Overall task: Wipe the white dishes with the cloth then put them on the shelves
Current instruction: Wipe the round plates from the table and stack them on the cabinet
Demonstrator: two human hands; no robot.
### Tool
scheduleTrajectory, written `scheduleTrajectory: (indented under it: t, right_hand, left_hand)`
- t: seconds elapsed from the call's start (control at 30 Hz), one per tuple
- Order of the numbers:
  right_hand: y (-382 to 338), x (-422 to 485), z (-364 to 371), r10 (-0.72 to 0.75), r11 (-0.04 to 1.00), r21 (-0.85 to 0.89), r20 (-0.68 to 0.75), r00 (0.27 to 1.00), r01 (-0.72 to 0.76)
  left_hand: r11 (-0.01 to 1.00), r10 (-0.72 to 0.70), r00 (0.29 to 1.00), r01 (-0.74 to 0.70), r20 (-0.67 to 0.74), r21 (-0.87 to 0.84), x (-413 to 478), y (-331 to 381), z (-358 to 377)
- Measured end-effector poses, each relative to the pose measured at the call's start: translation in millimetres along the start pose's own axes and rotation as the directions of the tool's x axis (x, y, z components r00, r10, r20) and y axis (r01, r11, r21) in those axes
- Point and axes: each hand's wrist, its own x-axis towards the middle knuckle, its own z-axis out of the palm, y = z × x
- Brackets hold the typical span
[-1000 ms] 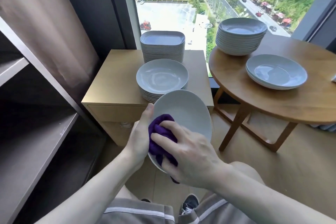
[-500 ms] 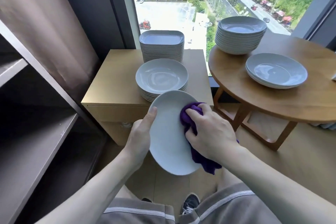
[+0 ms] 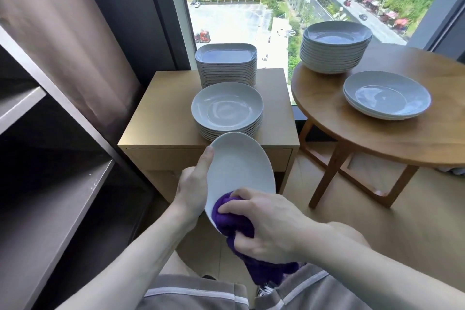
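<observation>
Dish [image 3: 239,166] held tilted at frame centre, gripped at 9 o'clock rim by left hand [image 3: 192,191], thumb laid on inner face. Cloth [image 3: 230,221] bunched in right hand [image 3: 269,224], fingers [image 3: 234,205] curled round it, pressed on dish at 6 o'clock rim. Round stack [image 3: 226,111] and square stack [image 3: 226,63] seen on tabletop [image 3: 156,118] at 12 o'clock of dish. Shelves [image 3: 63,196] at 9 o'clock.

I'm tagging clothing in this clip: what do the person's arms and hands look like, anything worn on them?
The left hand and the right hand are bare: no gloves, no rings visible. Both arms are uncovered as far as the frame shows, with no sleeves, watch or bracelet.
</observation>
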Motion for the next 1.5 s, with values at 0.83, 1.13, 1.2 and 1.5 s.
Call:
scheduleTrajectory:
  t: [0.83,1.13,1.2,1.5]
  right_hand:
    - [31,6,-16,0.401,0.915,0.002,-0.094,0.911,-0.402]
    - [-10,3,-7,0.094,0.965,0.251,-0.082,0.992,-0.071]
    - [-13,2,-7,0.059,0.964,0.267,-0.16,0.985,-0.014]
    - [7,7,-18,0.08,0.977,-0.124,-0.532,0.843,-0.171]
  left_hand:
    - [0.99,0.135,0.988,-0.138,0.082,0.042,2,-4,-5]
    - [0.997,0.063,0.998,-0.063,-0.006,-0.052,-1,-7,6]
    - [0.994,-0.01,0.999,0.015,0.048,-0.11,-4,-10,12]
    - [0.984,-0.036,0.985,0.065,0.168,-0.169,-13,-16,25]
